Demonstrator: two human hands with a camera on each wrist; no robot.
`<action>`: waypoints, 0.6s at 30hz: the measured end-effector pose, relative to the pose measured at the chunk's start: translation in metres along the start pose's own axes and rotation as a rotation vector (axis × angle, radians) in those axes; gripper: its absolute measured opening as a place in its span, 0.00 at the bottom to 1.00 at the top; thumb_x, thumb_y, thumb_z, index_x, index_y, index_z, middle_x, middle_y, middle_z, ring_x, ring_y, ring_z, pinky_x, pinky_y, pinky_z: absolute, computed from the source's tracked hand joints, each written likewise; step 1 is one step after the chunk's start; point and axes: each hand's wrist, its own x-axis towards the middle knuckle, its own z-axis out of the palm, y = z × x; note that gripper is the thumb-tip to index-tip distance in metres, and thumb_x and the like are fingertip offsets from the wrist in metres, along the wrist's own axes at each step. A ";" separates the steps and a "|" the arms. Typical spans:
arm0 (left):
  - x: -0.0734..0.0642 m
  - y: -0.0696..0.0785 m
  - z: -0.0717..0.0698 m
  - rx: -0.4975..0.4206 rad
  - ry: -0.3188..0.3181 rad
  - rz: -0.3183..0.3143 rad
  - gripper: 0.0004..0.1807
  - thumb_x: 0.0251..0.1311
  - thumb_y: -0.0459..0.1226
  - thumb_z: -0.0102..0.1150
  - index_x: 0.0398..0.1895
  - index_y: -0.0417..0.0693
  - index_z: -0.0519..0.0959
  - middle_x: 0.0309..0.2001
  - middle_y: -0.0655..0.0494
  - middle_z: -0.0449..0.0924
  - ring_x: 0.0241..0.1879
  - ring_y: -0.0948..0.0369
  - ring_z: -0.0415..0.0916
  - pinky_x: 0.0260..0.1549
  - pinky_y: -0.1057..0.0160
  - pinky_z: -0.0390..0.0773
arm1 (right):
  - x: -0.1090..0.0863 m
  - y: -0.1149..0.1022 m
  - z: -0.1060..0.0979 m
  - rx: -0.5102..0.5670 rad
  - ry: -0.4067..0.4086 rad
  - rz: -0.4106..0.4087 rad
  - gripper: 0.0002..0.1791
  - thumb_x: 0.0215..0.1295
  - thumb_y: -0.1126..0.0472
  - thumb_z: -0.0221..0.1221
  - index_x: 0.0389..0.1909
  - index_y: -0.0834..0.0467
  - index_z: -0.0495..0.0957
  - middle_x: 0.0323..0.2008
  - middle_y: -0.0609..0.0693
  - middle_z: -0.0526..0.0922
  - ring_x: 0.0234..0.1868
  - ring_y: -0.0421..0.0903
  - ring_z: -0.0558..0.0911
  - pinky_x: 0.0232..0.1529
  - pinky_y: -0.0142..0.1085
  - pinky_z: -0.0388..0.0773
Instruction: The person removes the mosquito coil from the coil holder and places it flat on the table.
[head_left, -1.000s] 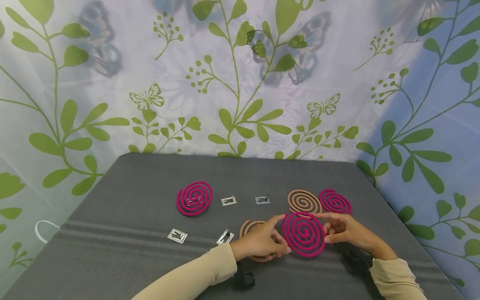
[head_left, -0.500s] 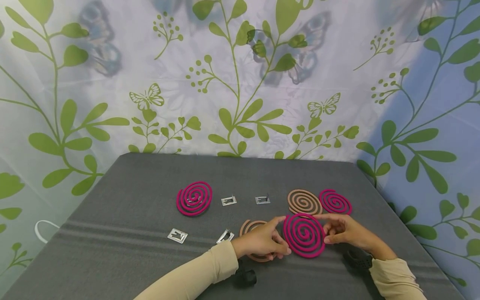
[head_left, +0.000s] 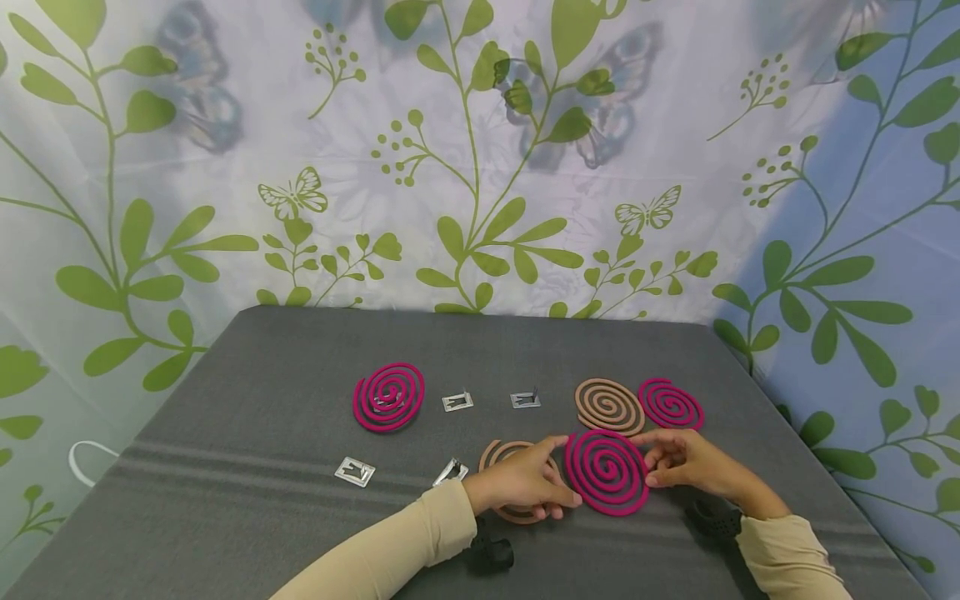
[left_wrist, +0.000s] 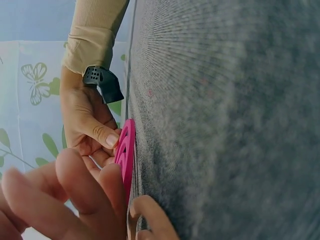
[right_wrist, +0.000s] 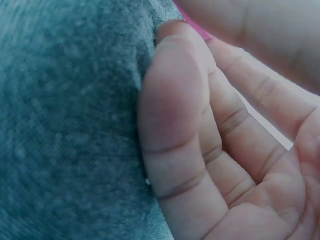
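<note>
In the head view, a pink spiral mosquito coil [head_left: 606,472] lies between my two hands near the front right. My left hand [head_left: 527,482] holds its left edge, index finger at the upper side and thumb at the lower. At the opposite edge, my right hand [head_left: 684,463] grips the rim with thumb and index finger. The left wrist view shows this pink coil [left_wrist: 128,155] edge-on, low over the grey cloth. A tan coil [head_left: 493,454] is partly hidden beneath my left hand. In the right wrist view, fingers cover most of the pink coil [right_wrist: 197,25].
Behind the hands lie another tan coil [head_left: 609,404] and a pink coil [head_left: 671,405]. A further pink coil [head_left: 389,397] sits over a metal stand at left. Several small metal stands, including one stand [head_left: 355,472], are spread on the grey table [head_left: 225,500]. A patterned curtain [head_left: 480,167] rises behind.
The held pink coil has shifted very slightly toward the front and lies a little flatter. Both hands keep their hold, and the other coils and stands stay put.
</note>
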 end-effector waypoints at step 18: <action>0.006 -0.005 -0.006 -0.122 -0.093 -0.042 0.45 0.74 0.30 0.67 0.86 0.42 0.51 0.35 0.49 0.90 0.14 0.71 0.74 0.15 0.75 0.71 | 0.001 -0.002 0.002 -0.059 0.016 0.029 0.29 0.69 0.78 0.66 0.62 0.91 0.64 0.38 0.42 0.87 0.36 0.35 0.85 0.35 0.30 0.83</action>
